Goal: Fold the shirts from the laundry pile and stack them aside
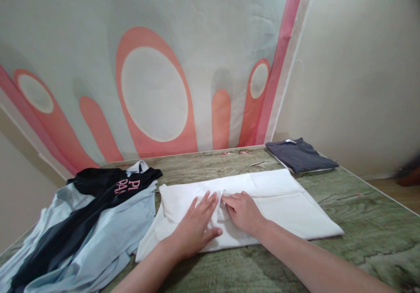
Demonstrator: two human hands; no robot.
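Note:
A white garment, folded into a wide rectangle, lies in front of me; its exact kind cannot be made out. My left hand rests on its left half with fingers stretched out and thumb apart. Close beside it, my right hand has its fingers drawn together on a small raised fold near the garment's middle. Wrinkles run up between the two hands. The tips of the right fingers are partly hidden by the cloth.
To the left lies a loose heap of clothes, with a black garment with pink lettering and a light blue one. A folded dark grey shirt sits at the back right of the wood-patterned table. Behind stands a printed wall sheet.

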